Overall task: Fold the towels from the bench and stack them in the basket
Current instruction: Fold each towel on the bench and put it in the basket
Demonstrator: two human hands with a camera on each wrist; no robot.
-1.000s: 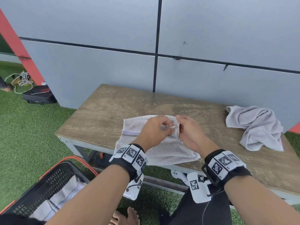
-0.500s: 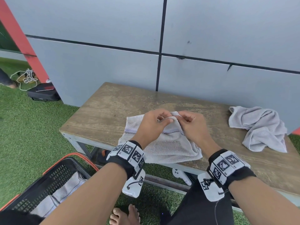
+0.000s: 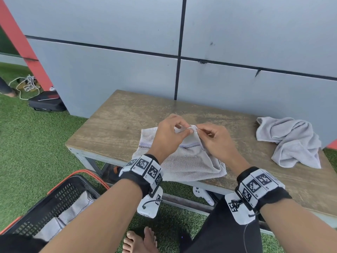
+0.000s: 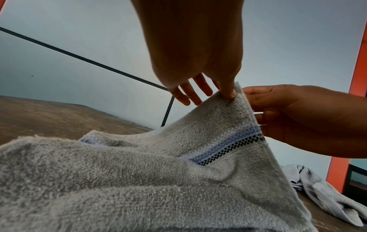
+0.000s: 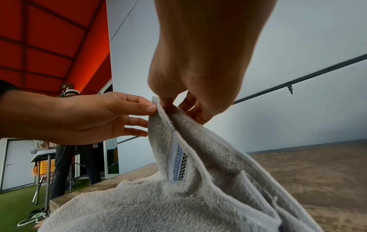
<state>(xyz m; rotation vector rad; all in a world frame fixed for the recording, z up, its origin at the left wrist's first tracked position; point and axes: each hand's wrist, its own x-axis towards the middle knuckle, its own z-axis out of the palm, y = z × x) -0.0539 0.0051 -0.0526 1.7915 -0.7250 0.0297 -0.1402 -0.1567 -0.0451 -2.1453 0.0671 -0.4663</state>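
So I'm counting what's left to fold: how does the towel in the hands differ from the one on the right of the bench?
The held towel is pinched up at a corner and overhangs the front edge; the right towel lies crumpled, untouched. Both are pale grey.

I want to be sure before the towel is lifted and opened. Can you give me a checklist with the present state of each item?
1. Left hand pinches the edge of the grey terry towel with the checkered stripe: ok.
2. Right hand pinches the same edge: ok.
3. Towel spread flat for folding: not ok, bunched, draped over the wooden bench front.
4. Black plastic basket within view, folded towels inside: ok.
5. Crumpled grey towel lies apart: ok.
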